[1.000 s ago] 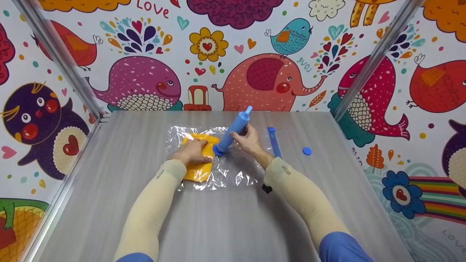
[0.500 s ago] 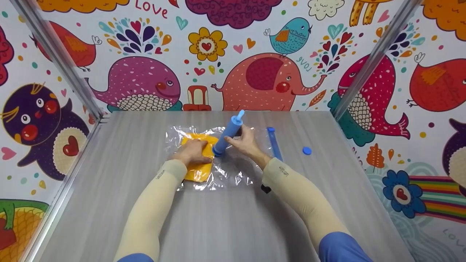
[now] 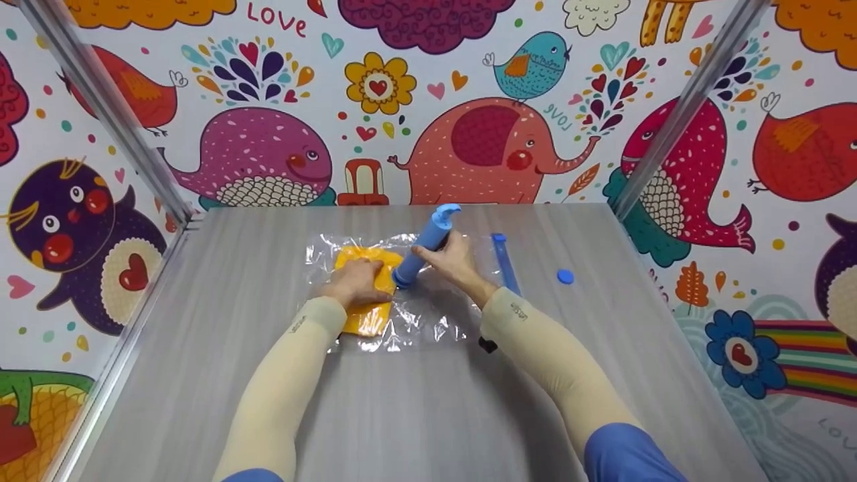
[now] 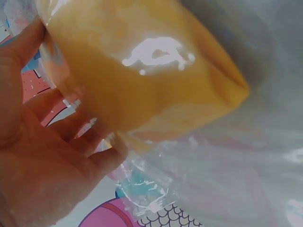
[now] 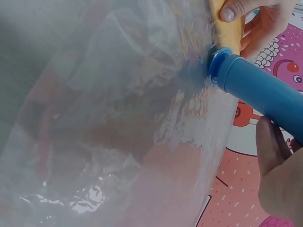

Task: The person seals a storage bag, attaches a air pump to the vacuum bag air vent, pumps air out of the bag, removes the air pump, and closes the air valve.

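Note:
A clear plastic vacuum bag (image 3: 428, 314) lies flat on the table, with a folded yellow cloth-like item (image 3: 365, 321) in its left part. My left hand (image 3: 357, 281) rests on the bag over the yellow item; in the left wrist view its thumb and fingertips touch the plastic, spread apart. My right hand (image 3: 454, 260) grips the barrel of a blue hand pump (image 3: 428, 237). The pump leans to the right, its lower end at the blue round valve (image 5: 219, 66) of the bag, beside the yellow item. The light blue handle shows at the pump's top.
A blue sealing strip (image 3: 505, 264) runs along the bag's right side. Farther right lies a small blue round cap (image 3: 566, 276). A black object (image 3: 488, 345) shows partly beneath the right forearm. Patterned walls border the grey table (image 3: 381, 415).
The pump's top has moved left and down, then slightly right, and its handle looks turned. The right hand has gone with it. The left hand has hardly moved.

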A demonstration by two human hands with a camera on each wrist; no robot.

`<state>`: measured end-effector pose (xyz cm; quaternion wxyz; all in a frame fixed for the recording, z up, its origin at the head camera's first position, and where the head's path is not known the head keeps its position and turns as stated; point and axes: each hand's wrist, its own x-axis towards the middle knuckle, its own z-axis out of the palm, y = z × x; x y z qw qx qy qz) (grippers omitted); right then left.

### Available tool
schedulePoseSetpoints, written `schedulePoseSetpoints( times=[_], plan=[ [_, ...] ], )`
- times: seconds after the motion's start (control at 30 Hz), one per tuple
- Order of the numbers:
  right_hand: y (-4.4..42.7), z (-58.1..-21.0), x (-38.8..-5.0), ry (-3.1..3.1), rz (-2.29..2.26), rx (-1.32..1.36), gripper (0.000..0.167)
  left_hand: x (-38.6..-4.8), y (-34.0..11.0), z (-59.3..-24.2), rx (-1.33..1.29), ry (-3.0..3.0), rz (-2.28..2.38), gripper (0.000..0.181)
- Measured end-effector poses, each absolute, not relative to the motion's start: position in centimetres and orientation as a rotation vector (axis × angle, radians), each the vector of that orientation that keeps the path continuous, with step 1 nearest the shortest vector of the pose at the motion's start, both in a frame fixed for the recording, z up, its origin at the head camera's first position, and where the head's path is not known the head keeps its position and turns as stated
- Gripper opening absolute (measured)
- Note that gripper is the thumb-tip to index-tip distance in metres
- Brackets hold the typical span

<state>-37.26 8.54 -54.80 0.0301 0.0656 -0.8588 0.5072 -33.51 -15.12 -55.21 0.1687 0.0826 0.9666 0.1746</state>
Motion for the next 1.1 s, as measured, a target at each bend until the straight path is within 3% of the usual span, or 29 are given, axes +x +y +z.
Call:
schedulePoseSetpoints(
  times=[0.23,0.53,1.1],
  plan=[
    [8.5,-54.3,-37.1,-2.71,1.509,0.161,0.06,-33.3,-15.0,-55.3,0.217,2.736,0.539,0.087],
    [8.6,-53.9,-37.0,-2.688,1.491,0.304,0.052,-33.3,-15.1,-55.5,0.186,2.754,0.535,0.087],
    [8.7,-53.6,-37.1,-2.73,1.415,0.106,0.082,-33.4,-15.0,-55.0,0.155,2.718,0.578,0.089]
  ],
)
